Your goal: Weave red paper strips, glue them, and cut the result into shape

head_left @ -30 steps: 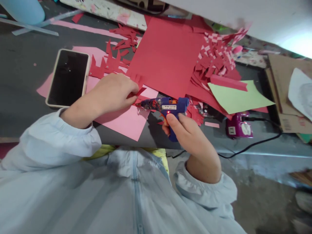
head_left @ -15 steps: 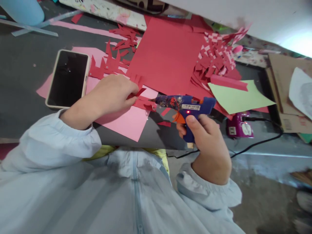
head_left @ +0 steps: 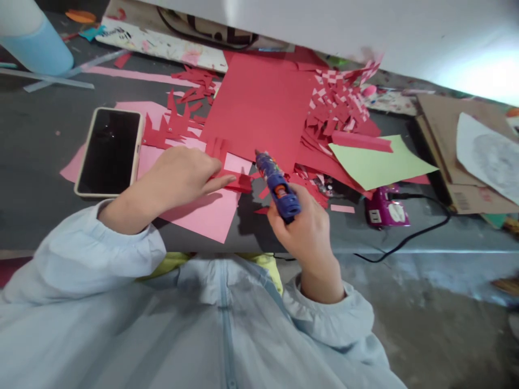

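My left hand (head_left: 182,172) rests over the pink paper (head_left: 211,219), its fingers curled and its thumb stretched along a red paper strip (head_left: 242,183). The thumb presses on that strip, whose right end sticks out past the thumb tip; the other fingertips are partly hidden. In my right hand (head_left: 306,229) is a blue glue gun (head_left: 275,183), gripped by its handle. Its nozzle points up and away, over the lower edge of a large red sheet (head_left: 259,108), apart from the strip.
A phone (head_left: 108,151) lies left of my left hand, near red spiky cut-outs (head_left: 172,124). Red-and-pink checkered paper pieces (head_left: 338,100), a green sheet (head_left: 381,162), a purple power adapter (head_left: 387,209) with a black cable, and cardboard (head_left: 446,140) are on the right.
The glue gun moved right, off the strip, then turned so its nozzle points away. My left thumb has straightened onto the red strip, and the raised flap there is down. The view has shifted slightly.
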{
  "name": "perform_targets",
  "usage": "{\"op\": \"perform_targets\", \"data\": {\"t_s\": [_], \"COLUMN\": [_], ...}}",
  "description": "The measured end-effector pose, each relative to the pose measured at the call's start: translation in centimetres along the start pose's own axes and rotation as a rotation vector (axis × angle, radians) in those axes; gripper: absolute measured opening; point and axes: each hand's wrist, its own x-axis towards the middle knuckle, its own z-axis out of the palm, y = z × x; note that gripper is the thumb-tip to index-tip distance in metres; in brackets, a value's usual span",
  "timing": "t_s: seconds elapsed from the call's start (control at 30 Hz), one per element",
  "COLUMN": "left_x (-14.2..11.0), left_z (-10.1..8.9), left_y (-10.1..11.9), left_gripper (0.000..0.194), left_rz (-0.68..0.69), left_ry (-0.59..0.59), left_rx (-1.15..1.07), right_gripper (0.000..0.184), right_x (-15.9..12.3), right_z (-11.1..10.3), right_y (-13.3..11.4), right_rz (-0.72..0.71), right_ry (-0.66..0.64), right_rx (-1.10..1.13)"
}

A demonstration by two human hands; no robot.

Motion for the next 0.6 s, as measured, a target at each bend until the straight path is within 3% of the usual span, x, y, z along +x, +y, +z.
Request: {"op": "perform_targets", "data": {"t_s": [0.3,0.6], "left_x": [-0.2,-0.2], "left_z": [-0.1,-0.5], "left_y": [0.6,0.9], "left_gripper": [0.072,0.072], "left_rz": [0.010,0.007], "left_ry": [-0.039,-0.074], "left_rx": [0.047,0.042], "right_gripper": [0.031,0.035], "right_x": [0.9,1.3], "right_z": [1.4,1.9], "right_y": [-1.1,-1.1], "right_rz": [-0.185,-0.187], "right_ry": [0.036,0.042], "right_rx": [-0.216,-0.210]}}
